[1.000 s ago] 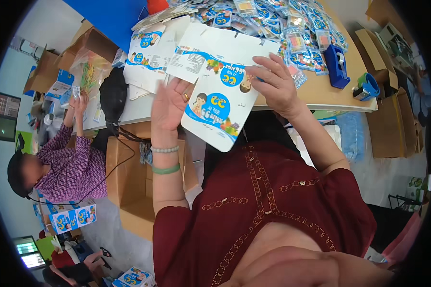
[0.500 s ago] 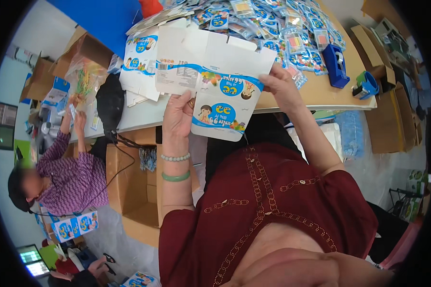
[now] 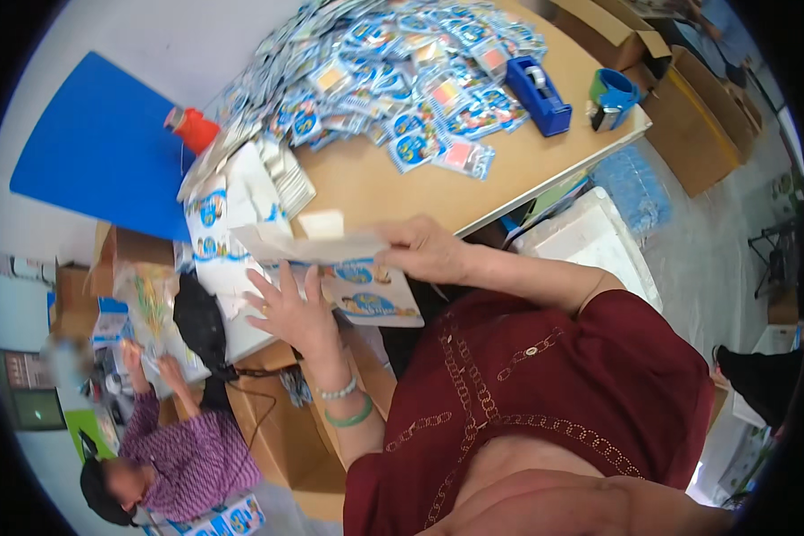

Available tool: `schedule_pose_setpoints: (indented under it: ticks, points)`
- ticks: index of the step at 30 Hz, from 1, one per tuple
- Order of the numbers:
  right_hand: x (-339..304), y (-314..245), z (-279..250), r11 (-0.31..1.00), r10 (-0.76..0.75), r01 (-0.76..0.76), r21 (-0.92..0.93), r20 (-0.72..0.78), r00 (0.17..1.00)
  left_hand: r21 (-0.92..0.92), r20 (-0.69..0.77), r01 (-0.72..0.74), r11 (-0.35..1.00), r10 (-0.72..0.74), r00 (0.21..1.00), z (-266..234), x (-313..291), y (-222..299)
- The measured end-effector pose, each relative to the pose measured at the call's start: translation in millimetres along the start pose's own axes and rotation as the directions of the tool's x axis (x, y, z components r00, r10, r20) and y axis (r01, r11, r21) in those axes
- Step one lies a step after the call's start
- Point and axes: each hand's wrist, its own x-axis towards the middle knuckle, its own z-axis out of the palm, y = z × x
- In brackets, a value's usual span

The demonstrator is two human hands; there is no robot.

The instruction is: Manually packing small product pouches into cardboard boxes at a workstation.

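Observation:
A thin white printed carton [image 3: 375, 302] with blue ovals hangs over the table's front edge, partly folded up. My right hand [image 3: 427, 252] grips its upper right edge between thumb and fingers. Spread wide, the fingers of my left hand [image 3: 297, 308] lie against the carton's left part without closing on it. Just beyond my left hand, more flat printed cartons [image 3: 213, 223] are stacked on the table [image 3: 353, 183]. Farther back rises a big heap of small clear-and-blue packets [image 3: 393, 80].
A blue tape dispenser [image 3: 538, 100] and a green-blue tape holder [image 3: 611, 100] stand at the table's right. A red spool [image 3: 195, 131] is at the far left. On the left are a black bag [image 3: 200, 323], an open cardboard box [image 3: 281, 438] and a seated co-worker [image 3: 192, 460].
The carton has gone from spread flat to partly folded, and moved left and lower. My left hand has let go of its edge and spread its fingers. The view has swung right.

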Motion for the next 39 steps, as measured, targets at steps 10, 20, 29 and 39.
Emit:
schedule_pose_setpoints:
  ticks: [10,20,29,39]
  points:
    - [-13.1,-11.7,-18.3,0.989,-0.111,0.112,-0.099,0.009,0.994,-0.965,0.052,0.004,0.264,0.173,0.984,34.8,17.0,-8.8]
    - [-16.2,-3.8,-45.4,0.797,0.105,0.113,-0.593,0.32,0.942,-0.999,0.051,0.052,0.0,0.166,0.985,-46.7,3.9,25.9]
    - [20.0,-44.7,-36.6,0.503,-0.713,0.549,-0.668,0.038,0.7,-0.925,-0.257,-0.292,0.243,0.165,0.952,-40.2,13.2,-2.6]
    - [13.0,18.4,-46.5,0.459,-0.413,0.421,-0.782,0.232,0.881,-0.902,-0.068,-0.146,0.406,0.201,0.977,32.3,-19.6,-13.2]
